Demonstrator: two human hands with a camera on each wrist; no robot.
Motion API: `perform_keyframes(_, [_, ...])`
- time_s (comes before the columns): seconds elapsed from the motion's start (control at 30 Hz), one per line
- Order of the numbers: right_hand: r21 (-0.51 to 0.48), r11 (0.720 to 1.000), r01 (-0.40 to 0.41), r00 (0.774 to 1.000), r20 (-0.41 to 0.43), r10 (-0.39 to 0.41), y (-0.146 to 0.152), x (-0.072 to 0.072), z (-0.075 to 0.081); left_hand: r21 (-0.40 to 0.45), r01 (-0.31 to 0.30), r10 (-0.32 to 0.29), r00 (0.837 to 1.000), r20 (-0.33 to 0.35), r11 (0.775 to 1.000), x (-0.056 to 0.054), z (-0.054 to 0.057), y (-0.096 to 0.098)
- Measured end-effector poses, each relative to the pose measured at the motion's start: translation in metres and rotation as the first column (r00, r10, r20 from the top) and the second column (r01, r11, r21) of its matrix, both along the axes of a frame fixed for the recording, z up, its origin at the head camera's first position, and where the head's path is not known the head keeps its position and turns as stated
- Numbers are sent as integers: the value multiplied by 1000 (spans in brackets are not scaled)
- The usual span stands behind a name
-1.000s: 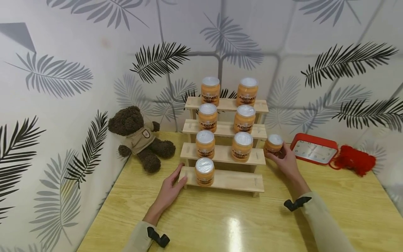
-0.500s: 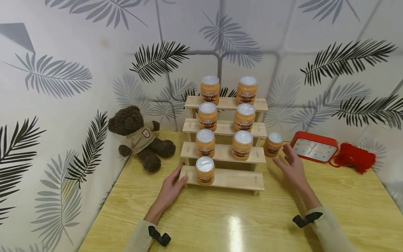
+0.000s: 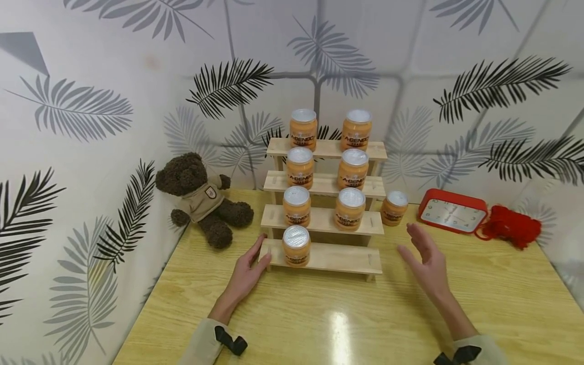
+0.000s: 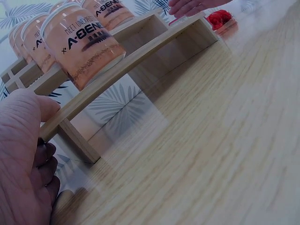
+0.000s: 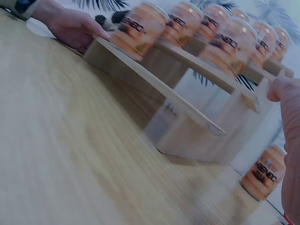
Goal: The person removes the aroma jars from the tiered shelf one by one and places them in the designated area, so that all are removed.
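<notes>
A stepped wooden display rack stands on the table, with orange jars in silver lids on its steps. On the lowest step, one jar sits toward the left end. My left hand grips that step's left end, thumb on top and fingers curled below the edge in the left wrist view. Another jar stands upright on the table, just right of the rack. My right hand is in front of this jar and apart from it, fingers extended and holding nothing.
A brown teddy bear in a beige shirt sits left of the rack. At the right are a red alarm clock and a bundle of red yarn. A leaf-patterned wall covering rises behind the table.
My right hand has let go of the jar beside the rack and drawn back toward me. That jar stays upright on the table. The left hand has kept its grip.
</notes>
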State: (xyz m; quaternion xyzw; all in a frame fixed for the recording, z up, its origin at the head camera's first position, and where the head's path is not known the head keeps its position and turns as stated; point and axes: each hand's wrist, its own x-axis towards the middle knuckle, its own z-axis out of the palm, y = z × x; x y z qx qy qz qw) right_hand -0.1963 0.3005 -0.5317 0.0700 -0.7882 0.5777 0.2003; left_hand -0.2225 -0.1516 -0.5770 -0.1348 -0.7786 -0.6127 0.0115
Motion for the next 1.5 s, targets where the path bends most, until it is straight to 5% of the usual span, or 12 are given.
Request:
perform_keyframes(0.2, [-58, 998, -38, 997, -61, 35, -25, 22, 0, -3, -9, 9, 1000, 8, 1000, 1, 5, 3])
perform_keyframes(0.43, [-28, 982, -185, 979, -87, 182, -56, 36, 4, -23, 11, -10, 999, 36, 1000, 11, 28, 6])
perform_keyframes(0.77, [10, 941, -339, 940, -46, 339, -97, 39, 4, -15, -10, 10, 1000, 6, 1000, 2, 0, -1])
perform_keyframes(1.07, [67, 902, -426, 903, -37, 429, -137, 31, 4, -11, -12, 12, 1000, 8, 1000, 2, 0, 0])
perform_keyframes(1.5, [82, 910, -406, 912, 96, 398, -165, 19, 14, -3, 16, -16, 1000, -15, 1000, 1, 2, 1])
